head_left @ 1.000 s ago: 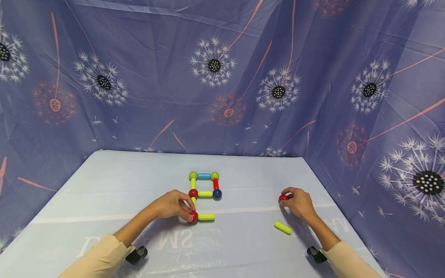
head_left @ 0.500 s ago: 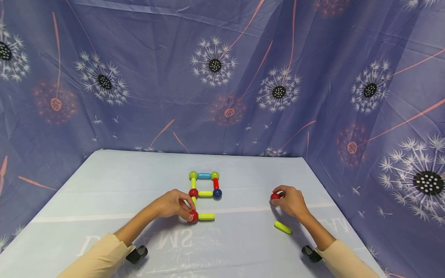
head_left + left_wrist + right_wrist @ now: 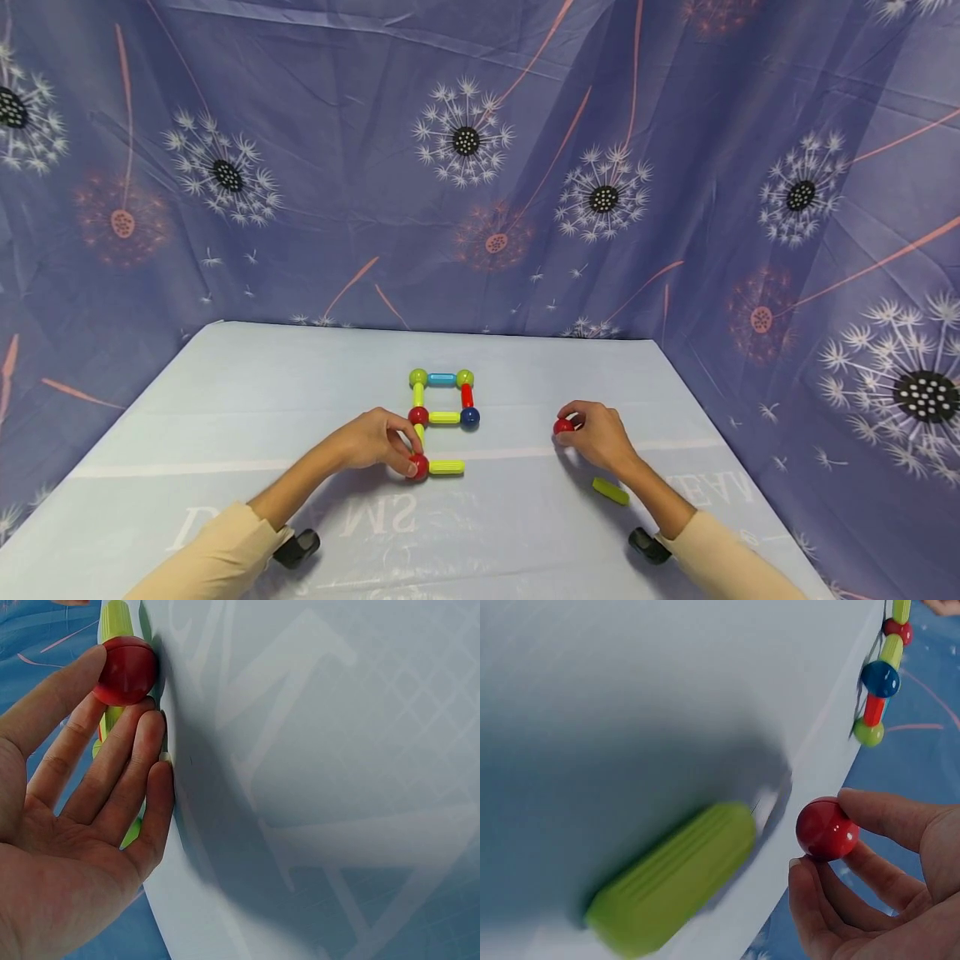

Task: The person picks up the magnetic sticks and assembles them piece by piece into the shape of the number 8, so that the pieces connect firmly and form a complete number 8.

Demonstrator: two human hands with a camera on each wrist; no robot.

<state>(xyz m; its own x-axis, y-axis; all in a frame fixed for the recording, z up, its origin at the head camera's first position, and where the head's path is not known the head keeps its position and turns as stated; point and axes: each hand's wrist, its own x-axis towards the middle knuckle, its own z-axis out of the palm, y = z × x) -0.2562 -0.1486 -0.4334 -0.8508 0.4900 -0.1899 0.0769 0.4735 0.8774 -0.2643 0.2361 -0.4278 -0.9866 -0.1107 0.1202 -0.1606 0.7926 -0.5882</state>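
My left hand (image 3: 381,440) pinches a red ball (image 3: 129,672) at the near corner of a flat figure of balls and rods. From that ball a yellow-green rod (image 3: 447,467) points right with its far end free; another rod, partly behind my fingers, runs back to a second red ball (image 3: 418,417). Beyond it a square is closed by yellow-green rods, a blue ball (image 3: 470,417), a red rod (image 3: 467,396), two green balls and a light blue rod (image 3: 442,378). My right hand (image 3: 597,435) holds a separate red ball (image 3: 827,829) between thumb and fingers, right of the figure.
A loose yellow-green rod (image 3: 611,491) lies on the white-covered table (image 3: 300,367), just in front of my right hand. Patterned blue cloth (image 3: 337,167) hangs behind the table and along its sides. A black wrist camera (image 3: 297,548) sits under my left sleeve.
My right hand has moved left with its red ball, toward the figure. The left hand stays on the corner ball, and the loose rod has not moved.
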